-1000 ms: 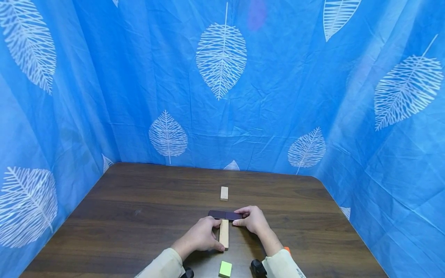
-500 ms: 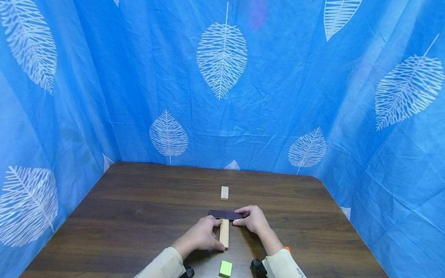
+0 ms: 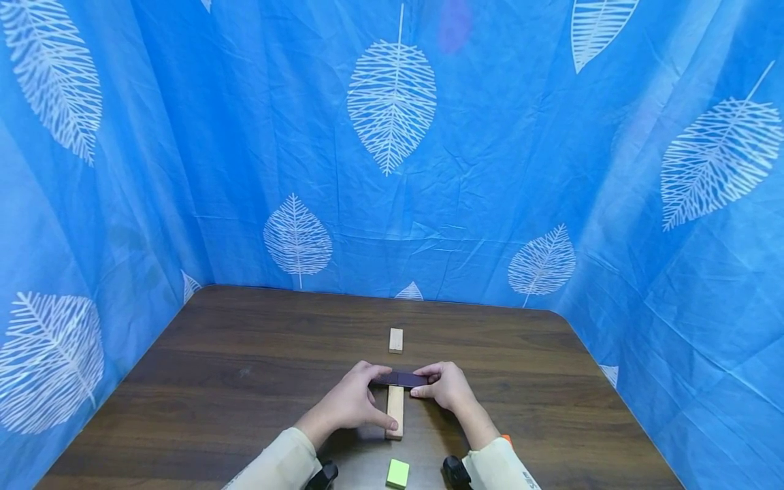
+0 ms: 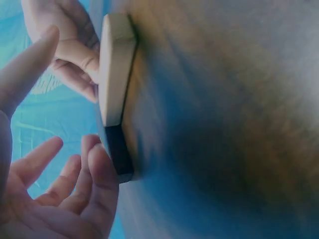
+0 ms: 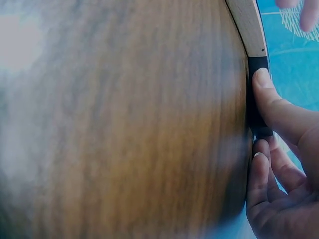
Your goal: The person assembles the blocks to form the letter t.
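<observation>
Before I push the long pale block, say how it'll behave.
The long pale block appears wooden, so probably stiff. Lying flat and square-edged, it should slide rather than roll. Pushed forward, it would likely nudge the dark blocks touching its end.

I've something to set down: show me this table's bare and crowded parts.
Bare: left of the left hand, right of the right hand past the orange item, and beyond the small pale block, up to the blue curtain. Crowded: the middle, where both hands are at the dark blocks and long pale block, the green block nearer.
</observation>
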`<state>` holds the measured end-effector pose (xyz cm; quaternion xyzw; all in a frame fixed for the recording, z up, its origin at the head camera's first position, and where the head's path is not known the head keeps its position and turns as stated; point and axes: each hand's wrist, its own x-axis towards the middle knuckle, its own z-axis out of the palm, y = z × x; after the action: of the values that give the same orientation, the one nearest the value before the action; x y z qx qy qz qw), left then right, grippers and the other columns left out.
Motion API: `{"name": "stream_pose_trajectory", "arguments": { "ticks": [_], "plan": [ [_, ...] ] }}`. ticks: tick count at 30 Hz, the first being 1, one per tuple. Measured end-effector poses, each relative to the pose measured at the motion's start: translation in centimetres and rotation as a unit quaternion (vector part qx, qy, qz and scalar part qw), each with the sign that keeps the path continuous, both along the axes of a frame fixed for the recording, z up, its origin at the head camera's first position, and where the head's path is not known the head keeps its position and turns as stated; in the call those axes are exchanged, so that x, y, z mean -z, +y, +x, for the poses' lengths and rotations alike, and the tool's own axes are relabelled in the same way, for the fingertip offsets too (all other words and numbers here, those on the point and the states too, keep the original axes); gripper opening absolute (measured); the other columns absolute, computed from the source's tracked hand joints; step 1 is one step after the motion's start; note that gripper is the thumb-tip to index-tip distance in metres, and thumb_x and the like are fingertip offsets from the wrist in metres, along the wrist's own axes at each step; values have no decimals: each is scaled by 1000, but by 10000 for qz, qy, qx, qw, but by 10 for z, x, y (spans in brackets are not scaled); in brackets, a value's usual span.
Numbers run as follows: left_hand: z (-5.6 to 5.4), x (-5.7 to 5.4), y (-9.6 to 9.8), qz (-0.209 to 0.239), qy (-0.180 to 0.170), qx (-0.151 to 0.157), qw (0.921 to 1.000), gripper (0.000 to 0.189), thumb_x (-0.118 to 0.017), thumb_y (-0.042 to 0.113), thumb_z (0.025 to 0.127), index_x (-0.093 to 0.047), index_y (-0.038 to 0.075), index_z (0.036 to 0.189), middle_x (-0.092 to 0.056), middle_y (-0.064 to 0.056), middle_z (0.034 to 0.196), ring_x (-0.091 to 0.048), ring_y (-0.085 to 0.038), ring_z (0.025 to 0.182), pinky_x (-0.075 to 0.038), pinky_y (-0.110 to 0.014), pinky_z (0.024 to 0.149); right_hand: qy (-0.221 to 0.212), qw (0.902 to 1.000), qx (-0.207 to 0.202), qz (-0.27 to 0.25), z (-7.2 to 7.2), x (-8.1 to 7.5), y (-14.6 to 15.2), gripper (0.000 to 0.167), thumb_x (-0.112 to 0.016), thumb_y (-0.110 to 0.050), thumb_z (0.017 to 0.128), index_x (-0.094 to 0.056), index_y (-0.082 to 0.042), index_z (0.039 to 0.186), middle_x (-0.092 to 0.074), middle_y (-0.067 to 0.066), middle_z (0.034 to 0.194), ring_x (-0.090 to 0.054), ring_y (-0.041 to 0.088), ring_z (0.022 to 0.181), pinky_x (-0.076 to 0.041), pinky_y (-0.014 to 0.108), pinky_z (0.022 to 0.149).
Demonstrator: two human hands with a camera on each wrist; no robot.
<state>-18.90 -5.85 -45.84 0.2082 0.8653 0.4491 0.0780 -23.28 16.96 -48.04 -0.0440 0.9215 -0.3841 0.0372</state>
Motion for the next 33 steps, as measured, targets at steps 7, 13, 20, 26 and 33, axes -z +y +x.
{"name": "stream_pose_trajectory", "arguments": {
  "ticks": [7, 13, 20, 26, 33],
  "plan": [
    [-4, -5, 0, -219, -25, -109, 9997, 97, -98, 38, 62, -55, 10, 144, -47, -11, 135, -52, -32, 112, -48, -52, 91, 126, 9999, -72, 5, 0, 2, 1, 32, -92, -15, 72, -81, -9, 100, -66, -1, 82, -55, 15, 75, -46, 34, 69],
    [-7, 4, 1, -765, 176, -252, 9966, 105, -97, 50, 56, -54, 16, 146, -43, -13, 145, -40, -40, 124, -37, -65, 97, 36, 10000, -10, 75, 0, 1, 1, 32, -92, -18, 72, -81, -10, 102, -67, 0, 86, -55, 17, 78, -47, 36, 72],
    [-10, 15, 4, -859, 303, -291, 9954, 108, -97, 54, 53, -55, 17, 145, -44, -10, 144, -39, -38, 120, -33, -62, 95, 59, 9999, 13, 89, 1, -1, -1, 32, -92, -17, 72, -81, -10, 101, -67, 0, 85, -55, 17, 78, -47, 36, 71],
    [-11, 16, 6, -850, 327, -257, 9955, 106, -98, 51, 53, -56, 15, 144, -45, -10, 141, -40, -38, 118, -32, -63, 95, 66, 9999, 14, 121, 2, -2, -1, 31, -92, -16, 72, -81, -10, 101, -66, 0, 85, -55, 17, 77, -46, 36, 71],
    [-13, 17, 7, -939, 272, -196, 9950, 105, -98, 50, 53, -57, 17, 144, -44, -10, 140, -39, -36, 117, -33, -58, 93, 38, 10000, 8, 55, 1, -1, -1, 31, -92, -16, 73, -81, -10, 101, -66, 0, 84, -55, 17, 77, -47, 35, 71]
  ]
}}
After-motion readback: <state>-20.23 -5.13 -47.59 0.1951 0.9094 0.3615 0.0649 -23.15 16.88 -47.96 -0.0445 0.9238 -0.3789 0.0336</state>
